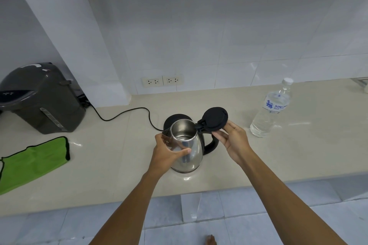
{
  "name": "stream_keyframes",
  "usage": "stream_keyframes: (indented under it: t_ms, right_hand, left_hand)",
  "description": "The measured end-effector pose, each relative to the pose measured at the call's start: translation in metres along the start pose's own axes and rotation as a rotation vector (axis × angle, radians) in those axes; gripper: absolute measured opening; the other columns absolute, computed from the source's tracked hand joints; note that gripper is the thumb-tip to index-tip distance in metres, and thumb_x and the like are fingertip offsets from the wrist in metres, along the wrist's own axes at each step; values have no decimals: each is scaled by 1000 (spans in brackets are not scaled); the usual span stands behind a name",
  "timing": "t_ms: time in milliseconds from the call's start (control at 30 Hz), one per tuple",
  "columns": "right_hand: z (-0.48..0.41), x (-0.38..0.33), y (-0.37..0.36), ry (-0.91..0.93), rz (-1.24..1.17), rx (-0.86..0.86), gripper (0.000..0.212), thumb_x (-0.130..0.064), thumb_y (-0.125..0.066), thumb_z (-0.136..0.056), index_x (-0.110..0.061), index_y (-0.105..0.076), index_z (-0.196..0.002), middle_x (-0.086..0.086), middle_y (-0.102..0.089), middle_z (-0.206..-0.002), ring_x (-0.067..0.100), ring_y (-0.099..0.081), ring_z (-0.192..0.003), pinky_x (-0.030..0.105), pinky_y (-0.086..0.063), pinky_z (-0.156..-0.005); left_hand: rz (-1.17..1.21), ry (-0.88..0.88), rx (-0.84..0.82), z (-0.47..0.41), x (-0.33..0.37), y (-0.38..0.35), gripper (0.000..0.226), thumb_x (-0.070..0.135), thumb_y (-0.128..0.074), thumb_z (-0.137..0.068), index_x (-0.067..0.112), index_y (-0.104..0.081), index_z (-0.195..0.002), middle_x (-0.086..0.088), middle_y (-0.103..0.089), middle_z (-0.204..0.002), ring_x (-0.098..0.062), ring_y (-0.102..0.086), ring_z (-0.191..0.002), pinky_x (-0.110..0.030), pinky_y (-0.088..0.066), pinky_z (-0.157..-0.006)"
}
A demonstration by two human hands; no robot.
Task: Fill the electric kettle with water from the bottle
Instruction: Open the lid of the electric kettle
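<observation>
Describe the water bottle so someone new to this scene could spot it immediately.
Look along the beige countertop to its right side, past the steel kettle. The water bottle stands alone there: clear plastic, white cap on, blue-printed label, the only transparent item.

Green cloth [33,162] cut off left.

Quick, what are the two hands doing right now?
Left hand: wrapped around the steel kettle body, holding it.
Right hand: fingers on the open black lid, holding it back.

Single head view — looks forward-down, close over counter [258,165].
</observation>
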State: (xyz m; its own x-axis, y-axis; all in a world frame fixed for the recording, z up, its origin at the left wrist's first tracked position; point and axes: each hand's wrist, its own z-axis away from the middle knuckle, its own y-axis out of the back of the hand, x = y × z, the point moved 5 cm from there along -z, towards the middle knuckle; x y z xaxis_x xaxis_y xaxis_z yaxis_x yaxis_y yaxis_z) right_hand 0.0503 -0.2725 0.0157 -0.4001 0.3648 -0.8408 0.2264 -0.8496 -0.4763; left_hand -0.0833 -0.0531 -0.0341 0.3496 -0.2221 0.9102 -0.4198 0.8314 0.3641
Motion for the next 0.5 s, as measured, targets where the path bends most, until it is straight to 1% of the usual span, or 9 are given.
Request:
stream_keyframes:
  t_ms: [100,200,333,367,433,467,500]
  right_hand:
    - [0,-1,0,-5,17,-4,25,-11,-65,-100,-7,-72,-123,10,-76,-121,32,-75,-108,34,-60,-93]
    - [0,-2,0,-15,32,6,26,-10,-64,-100,-5,-71,-124,11,-76,-120,32,-75,-107,34,-60,-94]
    - [5,-6,1,-27,64,24,24,-9,-60,-102,-2,-70,-122,13,-76,-119,32,-76,-104,33,-62,-90]
    - [7,-8,2,-29,78,32,24,-10,-60,-102,-2,-70,-122,13,-76,-119,32,-76,-103,33,-62,-88]
    - [12,-16,7,-38,144,82,22,-14,-60,-102,-5,-71,-120,11,-77,-116,31,-78,-99,35,-64,-84]
    - [14,-22,10,-37,217,119,22,-16,-59,-102,-9,-72,-119,9,-78,-115,30,-78,-96,36,-64,-81]
    - [17,-29,14,-23,325,154,22,-19,-58,-102,-12,-72,-118,7,-78,-114,28,-79,-94,37,-63,-80]
  left_hand:
    - [-8,3,7,0,0,0,99,43,-106,-62,25,-39,-132,15,-58,-120,0,-59,-110,-19,-49,-86]
    - [-18,6,16,1,0,0,98,44,-106,-61,24,-39,-131,15,-58,-120,-8,-61,-113,-23,-49,-88]
    - [-29,26,21,2,4,1,96,42,-106,-63,25,-39,-130,12,-58,-120,-17,-62,-120,-22,-47,-86]
    - [-37,25,14,2,5,1,99,41,-105,-64,25,-38,-135,10,-59,-124,-18,-61,-123,-23,-47,-90]
    - [-46,5,-4,5,13,3,116,39,-105,-65,22,-32,-154,1,-58,-144,-15,-57,-127,-27,-46,-98]
    - [-59,-12,-4,8,18,5,127,42,-104,-66,21,-25,-162,-3,-52,-156,-14,-54,-132,-30,-46,-103]
    - [-107,-37,11,12,25,9,133,48,-102,-67,21,-19,-167,-4,-42,-166,-17,-50,-141,-34,-44,-111]
